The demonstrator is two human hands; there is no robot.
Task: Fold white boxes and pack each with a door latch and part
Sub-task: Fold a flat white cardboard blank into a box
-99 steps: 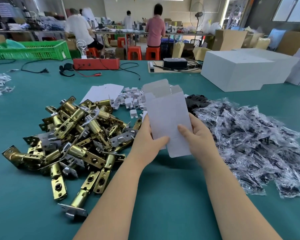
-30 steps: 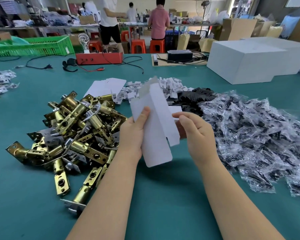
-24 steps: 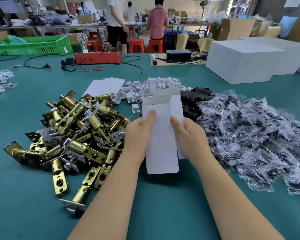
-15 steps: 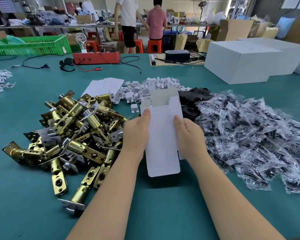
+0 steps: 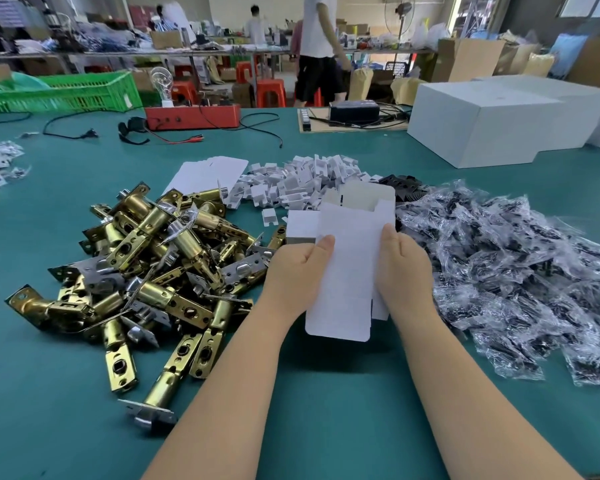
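Cardboard first: the small white fold-up carton [image 5: 349,268] is up off the green felt worktop [image 5: 326,410], near its middle, between the heap of brass and steel door latches [image 5: 153,268] toward the left edge and the spread of black parts in clear plastic bags [image 5: 520,268] toward the right edge. My left hand [image 5: 297,271] grips the carton's left side with the thumb laid on its front, and my right hand [image 5: 404,268] grips the right side the same way. I judge the step to be squaring the sleeve open, with the far end gaping and the near flap hanging loose. To do it well I would squeeze the two side creases evenly toward each other, keep my thumbs off the middle of the panel so it does not dent, and tuck the near flaps shut before reaching for a latch.

Now what I cannot see. My fingers behind the carton are hidden, so how they lie there I cannot say. The inside of the carton is mostly out of sight. Beyond it, the pile of little white folded card pieces [image 5: 302,181] partly covers the flat white box blanks [image 5: 205,174]. What sort of part sits in each bag is too small to make out.
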